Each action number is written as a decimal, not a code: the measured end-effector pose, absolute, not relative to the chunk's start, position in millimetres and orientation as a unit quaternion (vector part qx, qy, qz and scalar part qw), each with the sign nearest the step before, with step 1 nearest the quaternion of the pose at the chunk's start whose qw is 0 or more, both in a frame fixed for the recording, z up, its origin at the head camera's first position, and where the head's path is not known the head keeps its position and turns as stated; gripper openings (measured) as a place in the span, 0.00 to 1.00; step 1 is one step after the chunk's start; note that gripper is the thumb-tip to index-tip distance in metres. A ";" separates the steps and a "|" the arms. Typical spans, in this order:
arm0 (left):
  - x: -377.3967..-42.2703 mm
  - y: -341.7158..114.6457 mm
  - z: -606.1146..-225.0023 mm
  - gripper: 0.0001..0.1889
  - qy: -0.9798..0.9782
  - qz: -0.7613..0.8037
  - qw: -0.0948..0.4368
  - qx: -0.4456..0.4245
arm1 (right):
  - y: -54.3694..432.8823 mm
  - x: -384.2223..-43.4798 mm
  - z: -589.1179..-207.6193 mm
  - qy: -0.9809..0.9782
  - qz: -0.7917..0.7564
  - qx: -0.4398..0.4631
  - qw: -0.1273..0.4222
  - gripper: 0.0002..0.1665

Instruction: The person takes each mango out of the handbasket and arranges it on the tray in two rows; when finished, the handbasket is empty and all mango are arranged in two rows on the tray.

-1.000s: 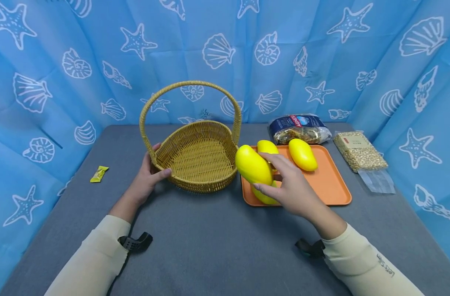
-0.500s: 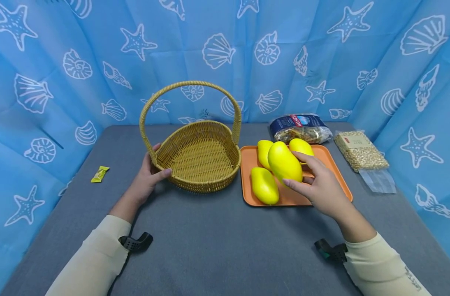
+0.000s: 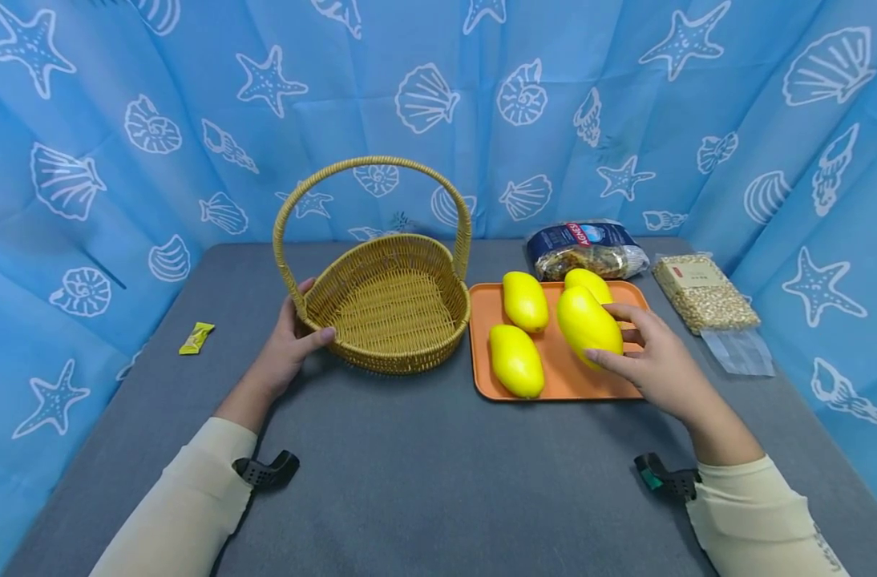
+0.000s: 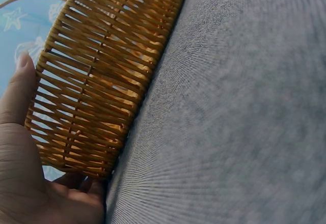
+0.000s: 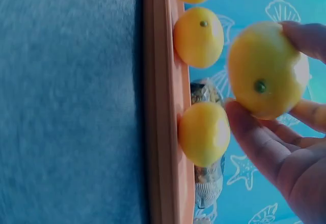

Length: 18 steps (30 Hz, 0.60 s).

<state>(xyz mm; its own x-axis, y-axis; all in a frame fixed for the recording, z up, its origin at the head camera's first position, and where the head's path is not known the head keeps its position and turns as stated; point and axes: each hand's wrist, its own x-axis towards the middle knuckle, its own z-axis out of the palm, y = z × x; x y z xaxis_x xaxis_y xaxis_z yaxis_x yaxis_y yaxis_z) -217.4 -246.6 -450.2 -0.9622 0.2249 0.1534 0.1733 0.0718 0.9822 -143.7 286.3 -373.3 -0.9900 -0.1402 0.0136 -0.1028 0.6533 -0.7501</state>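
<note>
My left hand [image 3: 288,349] grips the left rim of a woven wicker basket [image 3: 395,363], its thumb over the edge. In the left wrist view the fingers lie under the basket's side [image 4: 91,81]. The basket has nothing in it and its tall handle stands up. My right hand [image 3: 662,365] holds a yellow mango [image 3: 586,320] above the orange tray [image 3: 557,381]. In the right wrist view, fingers and thumb are round the mango [image 5: 265,74], which is apart from the tray. Beneath it on the tray lie three other mangoes: front left [image 3: 516,362], back left [image 3: 525,302] and back right [image 3: 588,280].
Behind the tray lies a blue-labelled clear bag [image 3: 586,248] of dry food. A vacuum pack of pale grains [image 3: 705,296] is at the right. A small yellow wrapped packet [image 3: 196,338] lies left of the basket. A blue curtain [image 3: 438,120] surrounds the grey table [image 3: 424,481].
My right hand has carried the mango rightward, from near the basket's right rim to above the right part of the tray. My left hand and the basket have stayed put.
</note>
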 end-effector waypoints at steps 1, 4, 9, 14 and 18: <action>-217.5 -246.6 -450.4 0.48 0.731 0.668 0.019 0.136 | 287.9 -144.3 -373.8 0.912 -0.405 -0.066 0.029 0.49; -217.7 -246.8 -450.9 0.48 0.732 0.668 0.019 0.136 | 292.1 -146.4 -375.2 0.922 -0.378 -0.055 0.057 0.51; -218.0 -247.0 -451.3 0.48 0.733 0.666 0.019 0.136 | 296.8 -151.1 -377.8 0.931 -0.348 -0.048 0.103 0.54; -218.4 -247.6 -452.3 0.48 0.731 0.668 0.021 0.137 | 297.8 -153.5 -380.8 0.930 -0.342 -0.064 0.120 0.53; -217.6 -247.8 -451.4 0.48 0.732 0.667 0.022 0.138 | 298.4 -153.2 -381.9 0.930 -0.340 -0.061 0.129 0.52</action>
<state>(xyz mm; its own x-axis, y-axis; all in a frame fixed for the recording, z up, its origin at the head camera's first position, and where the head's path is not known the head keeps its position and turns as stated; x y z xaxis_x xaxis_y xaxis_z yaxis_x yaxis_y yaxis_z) -217.6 -247.8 -451.4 -0.9611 0.2305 0.1520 0.1724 0.0713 0.9824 -153.2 298.4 -381.9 -0.9592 -0.2015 -0.1986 -0.0258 0.7614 -0.6478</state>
